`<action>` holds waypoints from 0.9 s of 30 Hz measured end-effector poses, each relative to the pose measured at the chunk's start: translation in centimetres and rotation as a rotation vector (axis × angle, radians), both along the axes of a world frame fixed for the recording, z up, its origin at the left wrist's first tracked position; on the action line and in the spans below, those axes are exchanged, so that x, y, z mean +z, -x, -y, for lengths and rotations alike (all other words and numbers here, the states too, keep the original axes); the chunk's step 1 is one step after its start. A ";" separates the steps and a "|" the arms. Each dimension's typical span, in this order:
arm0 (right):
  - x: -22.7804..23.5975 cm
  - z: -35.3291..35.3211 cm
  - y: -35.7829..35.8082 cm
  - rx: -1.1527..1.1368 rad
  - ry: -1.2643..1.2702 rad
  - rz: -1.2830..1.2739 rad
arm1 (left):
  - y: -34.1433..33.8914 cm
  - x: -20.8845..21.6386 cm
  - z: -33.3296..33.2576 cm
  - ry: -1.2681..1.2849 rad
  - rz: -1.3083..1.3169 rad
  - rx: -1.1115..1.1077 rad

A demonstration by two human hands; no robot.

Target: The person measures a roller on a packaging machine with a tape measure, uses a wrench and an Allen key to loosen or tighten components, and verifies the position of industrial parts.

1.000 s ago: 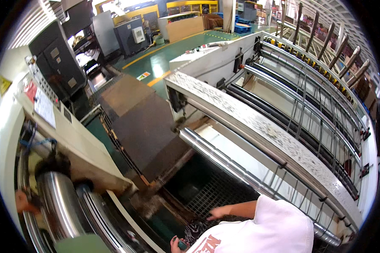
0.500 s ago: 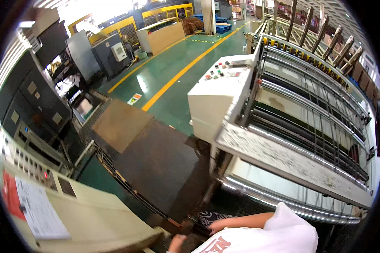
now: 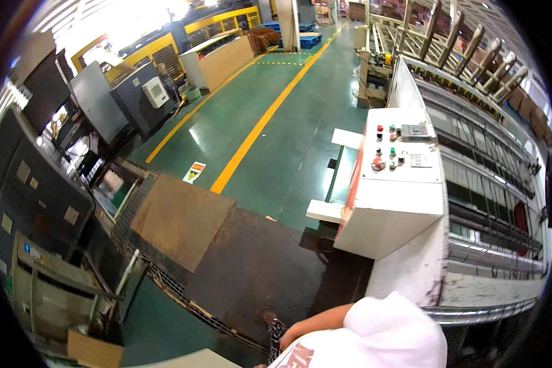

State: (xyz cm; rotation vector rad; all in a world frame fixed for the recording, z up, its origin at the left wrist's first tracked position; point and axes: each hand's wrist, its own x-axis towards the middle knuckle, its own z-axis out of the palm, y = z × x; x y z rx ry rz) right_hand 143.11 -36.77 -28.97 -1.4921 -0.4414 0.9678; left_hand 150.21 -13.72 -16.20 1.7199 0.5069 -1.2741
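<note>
My right arm, in a white short sleeve point(image 3: 395, 319), reaches down and left across my body. At its end my right hand point(image 3: 286, 343) hangs beside my dark patterned trouser leg point(image 3: 276, 334); its fingers are blurred and partly hidden, so their pose is unclear. Only a small sliver of skin at the lower edge shows of what seems to be my left hand point(image 3: 260, 366). I see no object in either hand. One shoe point(image 3: 265, 314) is on a dark floor plate point(image 3: 251, 264). Ahead to the right stands a white control console point(image 3: 389, 211) with coloured buttons.
A roller machine point(image 3: 494, 208) extends along the right. A brown board point(image 3: 178, 214) lies ahead on the left, beside a metal grating. Dark cabinets point(image 3: 37, 190) line the left side. Yellow lines point(image 3: 257, 135) cross the green floor toward blue pallets point(image 3: 306, 42).
My view has swung right and moved forward; the console looks nearer, and the pale cabinet at lower left has mostly left the picture. My left hand has dropped almost out of view.
</note>
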 end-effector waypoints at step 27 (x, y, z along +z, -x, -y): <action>6.2 91.4 -32.6 -1.539 0.458 -0.238 | -59.3 -4.9 80.2 -0.189 0.006 -0.886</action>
